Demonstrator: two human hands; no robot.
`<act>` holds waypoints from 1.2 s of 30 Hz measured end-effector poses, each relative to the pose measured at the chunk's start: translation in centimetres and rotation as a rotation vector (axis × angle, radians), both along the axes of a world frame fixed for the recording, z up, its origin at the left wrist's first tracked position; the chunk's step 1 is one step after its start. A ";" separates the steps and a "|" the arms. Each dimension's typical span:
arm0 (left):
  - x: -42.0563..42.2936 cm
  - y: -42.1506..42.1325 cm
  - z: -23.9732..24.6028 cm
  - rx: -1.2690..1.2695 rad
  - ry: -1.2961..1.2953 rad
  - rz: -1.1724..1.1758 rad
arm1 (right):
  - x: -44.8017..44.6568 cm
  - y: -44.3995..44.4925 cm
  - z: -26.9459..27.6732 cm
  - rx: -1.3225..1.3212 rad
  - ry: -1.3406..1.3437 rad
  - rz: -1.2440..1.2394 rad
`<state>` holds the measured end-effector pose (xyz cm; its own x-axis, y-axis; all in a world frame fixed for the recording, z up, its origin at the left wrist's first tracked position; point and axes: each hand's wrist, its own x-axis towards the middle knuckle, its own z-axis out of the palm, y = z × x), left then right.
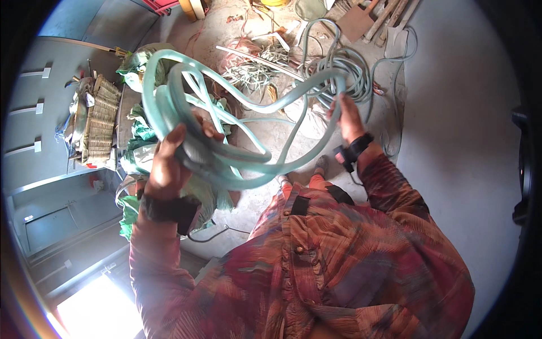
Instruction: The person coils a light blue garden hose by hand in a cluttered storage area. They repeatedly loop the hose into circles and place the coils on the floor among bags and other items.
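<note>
Several loops of a translucent green plastic hose (250, 182) hang between my two hands in front of my body. My left hand (169, 165) is wrapped around the bundled coils, its fingertips showing on their far side. On the other side, my right hand (350, 116) grips one strand of the hose where it bends at the top. Part of the coil near my left hand is blurred. Beyond my right hand, a heap of coiled hose (353, 74) lies on the floor, and a strand runs from near it up toward the loops I hold.
A woven basket (99, 118) stands at left among green sacks (144, 131). Ahead on the floor are a tangle of cut strips (254, 72), a white bag (309, 112) and a pale pole (258, 61). Shovels (358, 21) lean by the right wall (457, 140).
</note>
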<state>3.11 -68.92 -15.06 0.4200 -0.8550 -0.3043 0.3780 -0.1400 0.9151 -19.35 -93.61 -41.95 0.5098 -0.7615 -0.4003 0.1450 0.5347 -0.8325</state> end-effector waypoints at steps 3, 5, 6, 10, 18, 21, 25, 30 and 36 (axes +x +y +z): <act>2.2 -0.4 -2.3 -0.034 0.182 0.008 | -1.0 -6.1 3.4 -0.037 -0.116 0.043; 2.8 -1.0 -3.3 -0.038 0.180 0.089 | -0.5 -8.6 6.3 0.046 -0.156 -0.048; 3.1 -1.9 -3.1 0.037 0.207 0.151 | 0.1 -9.5 7.6 -0.006 -0.163 -0.053; 8.2 -4.4 -4.9 0.316 0.131 -0.080 | 0.9 -15.5 9.0 -0.286 -0.088 -0.144; 8.3 -0.5 -0.2 0.251 -0.670 0.179 | 0.4 -23.4 1.2 -0.882 0.492 -0.259; 5.0 -0.6 3.3 -0.084 -0.408 0.326 | -2.7 -25.4 -5.4 -0.950 0.651 -0.111; 0.4 -1.0 5.8 -0.131 -0.372 0.256 | 0.0 -19.7 -1.2 -1.026 0.551 -0.004; -2.2 -2.9 4.0 -0.155 -0.354 0.185 | 4.6 -7.8 10.2 -0.898 0.146 0.493; -8.5 -5.1 1.3 -0.090 -0.268 0.119 | 5.4 6.1 13.8 -1.131 -0.328 0.793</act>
<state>-5.41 -73.98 -13.75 0.5740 -0.8134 -0.0944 0.1304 -0.0230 0.9912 -13.97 -87.48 -28.13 0.8959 -0.0589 0.4404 0.3932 -0.3566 -0.8475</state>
